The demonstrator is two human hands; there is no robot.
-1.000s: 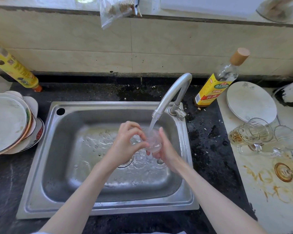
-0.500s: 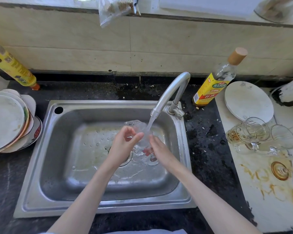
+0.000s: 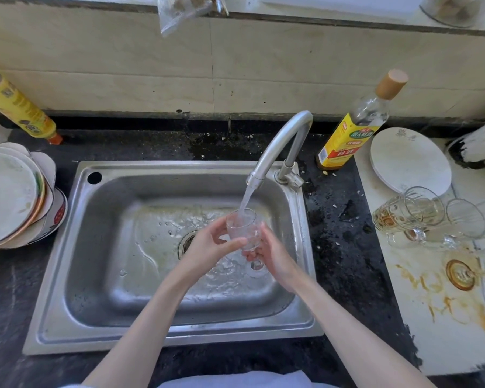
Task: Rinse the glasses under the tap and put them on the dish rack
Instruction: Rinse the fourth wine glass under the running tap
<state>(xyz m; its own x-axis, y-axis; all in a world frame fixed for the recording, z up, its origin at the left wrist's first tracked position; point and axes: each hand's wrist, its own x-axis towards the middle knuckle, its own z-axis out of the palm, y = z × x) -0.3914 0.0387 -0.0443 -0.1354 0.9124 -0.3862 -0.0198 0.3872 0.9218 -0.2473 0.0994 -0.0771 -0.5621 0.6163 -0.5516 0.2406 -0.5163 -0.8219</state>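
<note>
Glass stemware (image 3: 242, 229), gripped by left hand (image 3: 207, 247) and right hand (image 3: 275, 257), fills under the tap (image 3: 277, 144); soiled glasses (image 3: 409, 214) await rinsing, none visibly racked.

Sink (image 3: 56, 275): brushed steel, dull sheen, wet film on floor. Tap (image 3: 277, 147): satin metal, smooth. Stemmed glass (image 3: 242, 228): clear, wet, glossy. Counter (image 3: 345, 247): black speckled stone, rough-looking, stained. Bottle (image 3: 356, 127): clear glass, glossy yellow label, matt wood-coloured cap. Plates (image 3: 9, 194): glazed ceramic. Wall tiles (image 3: 123, 65): beige, matt. Right-hand board (image 3: 431, 326): white, smooth, brown-stained.
</note>
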